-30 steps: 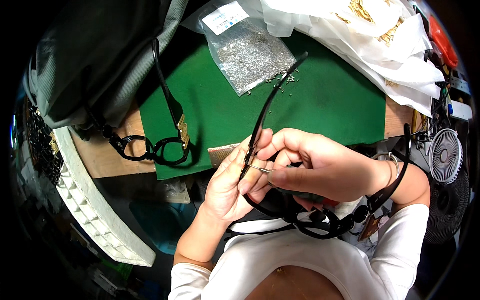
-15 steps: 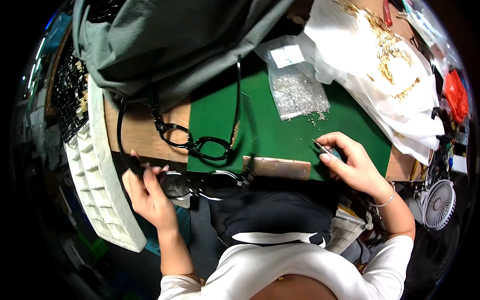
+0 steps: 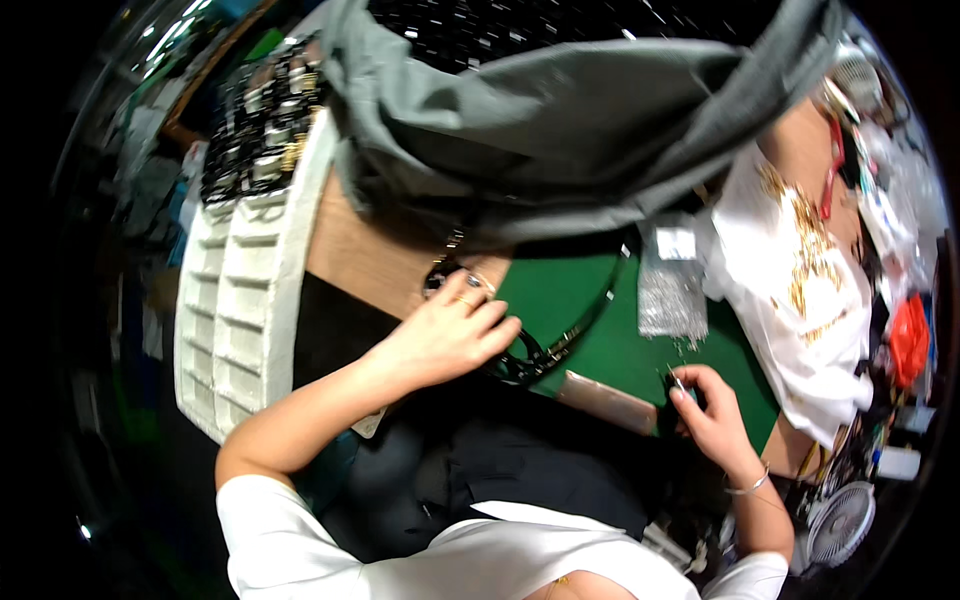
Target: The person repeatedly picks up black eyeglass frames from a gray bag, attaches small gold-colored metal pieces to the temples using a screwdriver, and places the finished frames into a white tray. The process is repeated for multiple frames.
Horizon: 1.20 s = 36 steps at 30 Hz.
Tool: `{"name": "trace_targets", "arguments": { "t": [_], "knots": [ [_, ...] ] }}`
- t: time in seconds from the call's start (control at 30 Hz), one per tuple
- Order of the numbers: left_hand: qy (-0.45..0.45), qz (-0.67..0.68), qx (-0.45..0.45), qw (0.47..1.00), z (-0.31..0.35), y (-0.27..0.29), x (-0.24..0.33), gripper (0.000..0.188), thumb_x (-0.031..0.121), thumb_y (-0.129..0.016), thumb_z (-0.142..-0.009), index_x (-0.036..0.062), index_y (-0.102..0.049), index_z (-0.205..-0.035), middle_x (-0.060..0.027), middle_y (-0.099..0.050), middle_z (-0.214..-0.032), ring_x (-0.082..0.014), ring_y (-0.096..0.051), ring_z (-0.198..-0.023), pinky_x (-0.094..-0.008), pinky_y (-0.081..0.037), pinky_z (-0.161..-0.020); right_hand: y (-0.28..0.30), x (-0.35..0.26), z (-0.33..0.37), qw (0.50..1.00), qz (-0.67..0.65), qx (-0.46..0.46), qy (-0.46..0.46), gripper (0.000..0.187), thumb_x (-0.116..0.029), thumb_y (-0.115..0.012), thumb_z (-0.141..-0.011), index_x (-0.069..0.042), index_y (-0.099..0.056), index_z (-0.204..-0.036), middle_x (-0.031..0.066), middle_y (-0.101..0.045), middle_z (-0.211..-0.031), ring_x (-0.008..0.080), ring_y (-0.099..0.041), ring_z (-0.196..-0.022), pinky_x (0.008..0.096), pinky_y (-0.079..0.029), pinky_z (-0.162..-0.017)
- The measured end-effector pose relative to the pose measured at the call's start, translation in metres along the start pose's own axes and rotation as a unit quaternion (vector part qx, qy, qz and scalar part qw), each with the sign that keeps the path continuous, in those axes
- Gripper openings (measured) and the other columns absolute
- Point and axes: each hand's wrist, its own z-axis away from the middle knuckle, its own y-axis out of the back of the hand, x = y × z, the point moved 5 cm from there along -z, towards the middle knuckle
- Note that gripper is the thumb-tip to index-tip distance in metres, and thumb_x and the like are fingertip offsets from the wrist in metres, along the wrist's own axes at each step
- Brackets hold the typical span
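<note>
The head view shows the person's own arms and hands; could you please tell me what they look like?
The left hand and the right hand are both ungloved. Plain white short sleeves end near the elbows. A thin silver-coloured bracelet circles the right wrist; the left wrist shows none.

Label on a bag: 1 white label (image 3: 675, 243) is set on the upper part of a clear plastic bag (image 3: 665, 300) of small silvery pieces (image 3: 680, 318), which lies on a green mat (image 3: 560, 285). Any print on it is too small and blurred to read; no other lettering, number or sign is legible.
</note>
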Motion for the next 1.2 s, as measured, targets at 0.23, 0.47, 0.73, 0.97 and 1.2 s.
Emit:
{"name": "trace_targets", "arguments": {
  "t": [0.23,0.47,0.73,0.97,1.2],
  "knots": [
    [-0.008,0.046,0.114,0.992,0.061,0.034,-0.002,0.017,0.006,-0.057,-0.063,0.0095,-0.049,-0.078,-0.0062,-0.048,-0.069,-0.0221,-0.051,-0.066,-0.0322,-0.046,-0.063,0.001,0.003,0.007,1.0,0.001,-0.007,-0.019,0.018,-0.011,-0.056,-0.082,0.001,-0.053,-0.096,0.004,-0.051,-0.08,0.0073,-0.051,-0.052,0.0196,-0.044,-0.046],
    [0.256,-0.114,0.149,0.948,0.202,0.08,-0.118,0.024,-0.001,-0.058,-0.064,0.0092,-0.059,-0.086,-0.01,-0.058,-0.084,-0.025,-0.058,-0.077,-0.0385,-0.047,-0.079,-0.009,-0.006,0.0,0.998,-0.021,0.026,-0.049,0.014,-0.01,-0.054,-0.083,0.0,-0.052,-0.094,0.0001,-0.049,-0.071,0.0051,-0.047,-0.051,0.019,-0.042,-0.043],
    [0.445,-0.175,0.173,0.861,0.351,0.04,-0.309,0.03,-0.008,-0.048,-0.071,0.0096,-0.06,-0.092,-0.008,-0.06,-0.091,-0.0268,-0.056,-0.089,-0.0453,-0.033,-0.096,-0.047,-0.041,0.006,0.996,-0.022,0.062,-0.059,0.01,-0.01,-0.051,-0.085,0.0,-0.049,-0.089,-0.0002,-0.05,-0.072,0.0048,-0.048,-0.055,0.0193,-0.042,-0.045],
    [0.478,-0.093,0.09,0.869,0.341,0.005,-0.341,0.04,-0.009,-0.052,-0.063,0.0072,-0.059,-0.099,-0.0112,-0.059,-0.093,-0.0283,-0.052,-0.095,-0.0462,-0.029,-0.096,-0.032,-0.037,0.012,0.988,-0.024,0.121,-0.088,0.013,-0.009,-0.054,-0.083,-0.001,-0.052,-0.093,0.0007,-0.049,-0.075,0.0054,-0.048,-0.061,0.0196,-0.044,-0.046],
    [0.546,0.061,0.085,0.832,0.311,0.047,-0.263,0.045,0.008,-0.061,-0.069,0.0024,-0.051,-0.112,-0.0179,-0.053,-0.108,-0.0355,-0.045,-0.105,-0.04,-0.035,-0.09,-0.014,-0.07,-0.005,0.993,-0.021,0.095,-0.067,0.02,-0.014,-0.056,-0.083,-0.001,-0.052,-0.098,-0.0011,-0.05,-0.067,0.0044,-0.048,-0.051,0.0182,-0.038,-0.044]
  ]
}}
